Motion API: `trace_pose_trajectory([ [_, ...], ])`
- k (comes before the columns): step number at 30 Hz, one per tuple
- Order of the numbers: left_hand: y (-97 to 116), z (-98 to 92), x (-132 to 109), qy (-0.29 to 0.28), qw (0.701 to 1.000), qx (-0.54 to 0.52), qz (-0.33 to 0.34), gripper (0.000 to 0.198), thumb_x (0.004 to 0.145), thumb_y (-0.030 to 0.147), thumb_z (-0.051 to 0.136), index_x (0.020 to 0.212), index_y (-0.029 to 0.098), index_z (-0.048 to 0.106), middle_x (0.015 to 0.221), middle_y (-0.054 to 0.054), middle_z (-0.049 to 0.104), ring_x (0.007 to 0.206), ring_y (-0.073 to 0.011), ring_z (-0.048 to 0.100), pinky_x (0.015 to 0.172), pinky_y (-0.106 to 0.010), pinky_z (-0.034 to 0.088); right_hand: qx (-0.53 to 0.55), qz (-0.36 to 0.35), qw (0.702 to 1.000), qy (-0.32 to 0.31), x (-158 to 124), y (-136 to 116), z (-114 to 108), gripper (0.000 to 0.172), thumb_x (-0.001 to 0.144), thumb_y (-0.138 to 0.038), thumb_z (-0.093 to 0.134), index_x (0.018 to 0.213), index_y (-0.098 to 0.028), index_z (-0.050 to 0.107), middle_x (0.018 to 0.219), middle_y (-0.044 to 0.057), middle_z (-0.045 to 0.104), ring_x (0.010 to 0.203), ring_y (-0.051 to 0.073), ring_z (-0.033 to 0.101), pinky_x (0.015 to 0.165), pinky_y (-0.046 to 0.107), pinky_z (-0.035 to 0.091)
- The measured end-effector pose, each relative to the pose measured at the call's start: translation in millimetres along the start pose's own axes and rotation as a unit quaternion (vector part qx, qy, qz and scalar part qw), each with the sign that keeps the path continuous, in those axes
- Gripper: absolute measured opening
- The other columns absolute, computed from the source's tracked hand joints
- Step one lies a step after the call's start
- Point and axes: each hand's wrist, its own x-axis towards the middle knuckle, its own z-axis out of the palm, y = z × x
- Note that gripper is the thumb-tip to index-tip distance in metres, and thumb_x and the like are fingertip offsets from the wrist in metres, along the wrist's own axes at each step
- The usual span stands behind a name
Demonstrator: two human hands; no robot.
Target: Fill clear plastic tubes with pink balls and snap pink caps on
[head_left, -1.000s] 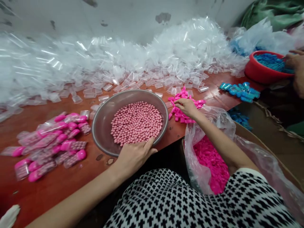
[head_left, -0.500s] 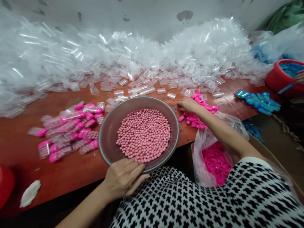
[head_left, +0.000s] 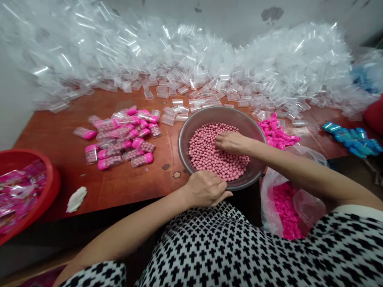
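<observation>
A round metal bowl (head_left: 191, 131) of small pink beads (head_left: 209, 155) sits at the near edge of the red-brown table (head_left: 119, 183). My left hand (head_left: 206, 188) grips the bowl's near rim, fingers curled over it. My right hand (head_left: 231, 142) is down on the beads inside the bowl with its fingers bent and pinched together; what they hold is hidden. Loose pink caps (head_left: 277, 133) lie just right of the bowl. Filled clear tubes with pink caps (head_left: 122, 139) lie in a heap to its left.
A huge pile of empty clear tubes (head_left: 194, 67) lines the back wall. A red basin (head_left: 44, 187) with pink packets stands at the near left. Blue caps (head_left: 353, 137) lie far right. A clear bag of pink caps (head_left: 285, 211) hangs below the table edge. A white scrap (head_left: 76, 198) lies near the front.
My right hand left the loose pink caps and moved left into the bowl of beads. My left hand stays on the bowl's rim. The view swung left, bringing the red basin in.
</observation>
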Motion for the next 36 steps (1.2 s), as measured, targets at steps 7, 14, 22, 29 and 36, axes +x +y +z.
trace_pose_trajectory([
  [7,1.7,-10.9,-7.8,0.085,0.990,-0.093,-0.057,0.029,0.099,0.035,0.050,0.085,0.015,0.065,0.074,-0.004,0.072,0.067,-0.0162,0.069,0.063,-0.028,0.054,0.363,0.033,0.928,0.073,16.9,-18.5,0.5,0.030,0.080,-0.018,0.065,0.110,-0.014,0.066,0.104,0.008,0.069,0.089,0.019,0.062,0.081,0.032,0.050],
  [14,-47.0,-24.5,8.6,0.153,0.863,-0.286,-0.386,0.047,0.092,0.025,0.059,0.138,0.018,0.054,0.141,-0.012,0.059,0.111,-0.0220,0.068,0.097,-0.038,0.057,0.720,0.106,0.654,0.207,-18.3,-18.4,-12.7,0.043,0.068,-0.024,0.080,0.109,-0.019,0.069,0.101,0.003,0.071,0.095,0.017,0.066,0.084,0.032,0.055],
  [22,-69.1,-5.2,39.7,0.139,0.654,-0.627,-0.399,0.050,0.074,0.037,0.079,0.117,0.013,0.071,0.108,-0.011,0.076,0.092,-0.0235,0.072,0.089,-0.040,0.060,0.687,0.090,0.656,0.300,-37.2,-13.7,-5.3,0.047,0.072,-0.027,0.084,0.115,-0.021,0.067,0.102,0.004,0.073,0.090,0.015,0.069,0.082,0.030,0.058],
  [29,-70.4,-5.1,43.6,0.117,0.634,-0.658,-0.389,0.051,0.066,0.037,0.087,0.109,0.013,0.074,0.101,-0.009,0.076,0.091,-0.0224,0.072,0.088,-0.038,0.060,0.539,0.033,0.780,0.316,-55.7,-4.7,-11.8,0.024,0.085,-0.029,0.072,0.108,-0.021,0.075,0.104,0.005,0.076,0.096,0.018,0.071,0.086,0.031,0.057],
  [36,-66.8,-3.8,42.2,0.178,0.716,-0.547,-0.395,0.041,0.071,0.038,0.083,0.104,0.016,0.074,0.103,-0.008,0.076,0.099,-0.0231,0.070,0.094,-0.037,0.057,0.566,0.011,0.755,0.330,-71.6,-2.7,-13.9,0.045,0.087,-0.030,0.070,0.132,-0.027,0.062,0.114,0.004,0.074,0.097,0.015,0.071,0.085,0.031,0.058],
])
